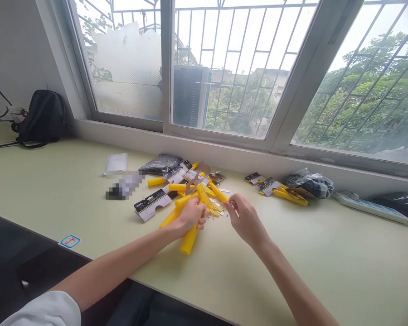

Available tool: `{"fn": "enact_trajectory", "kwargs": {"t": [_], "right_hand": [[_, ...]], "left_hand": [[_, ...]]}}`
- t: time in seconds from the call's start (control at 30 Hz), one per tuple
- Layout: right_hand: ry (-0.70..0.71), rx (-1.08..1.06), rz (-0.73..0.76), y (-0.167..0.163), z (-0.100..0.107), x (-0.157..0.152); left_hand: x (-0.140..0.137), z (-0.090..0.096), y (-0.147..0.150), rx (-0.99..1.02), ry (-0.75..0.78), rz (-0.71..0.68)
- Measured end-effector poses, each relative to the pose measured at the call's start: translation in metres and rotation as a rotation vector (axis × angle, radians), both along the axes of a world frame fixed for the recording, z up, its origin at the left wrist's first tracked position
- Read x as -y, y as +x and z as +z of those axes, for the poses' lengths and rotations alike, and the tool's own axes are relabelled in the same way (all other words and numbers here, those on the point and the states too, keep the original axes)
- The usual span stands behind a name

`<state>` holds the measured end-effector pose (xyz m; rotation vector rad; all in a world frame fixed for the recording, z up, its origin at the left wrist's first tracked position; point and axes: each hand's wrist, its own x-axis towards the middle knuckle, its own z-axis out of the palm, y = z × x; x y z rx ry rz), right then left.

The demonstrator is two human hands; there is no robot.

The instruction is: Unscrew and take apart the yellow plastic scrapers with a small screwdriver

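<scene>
My left hand (192, 215) is wrapped round a yellow-handled tool (189, 241), its tubular handle sticking out below my fist toward me. My right hand (241, 215) pinches a screwdriver (221, 203). The thin metal shaft points left and reaches the upper yellow part of the held tool; I cannot tell whether its tip sits in a screw. Small metal pieces (213, 218), probably nuts or screws, lie between my hands. Behind and left of my left hand is a pile of more yellow-handled tools (156, 181), mixed with black-and-white cardboard tags (153, 203).
At the back right lie more packaged yellow tools (289, 197) beside a black bundle in clear plastic (309, 183). A power strip (370, 208) runs near the window. Further left are a black bag (161, 163), a clear box (116, 163) and a backpack (42, 117).
</scene>
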<state>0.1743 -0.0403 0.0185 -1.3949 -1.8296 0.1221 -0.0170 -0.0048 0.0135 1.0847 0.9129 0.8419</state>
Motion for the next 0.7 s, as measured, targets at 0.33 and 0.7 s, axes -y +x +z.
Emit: {"fn": "enact_trajectory", "kwargs": {"t": [0.33,0.7], "right_hand": [[0.007,-0.064,0.005,0.0018,-0.0033,-0.0033],[0.002,-0.160,-0.043,0.0043,-0.0029,-0.0024]], "left_hand": [[-0.0012,-0.0030,-0.0012,-0.006,-0.022,-0.023],[0.0025,0.0040,-0.0005,0.008,-0.060,-0.052]]}}
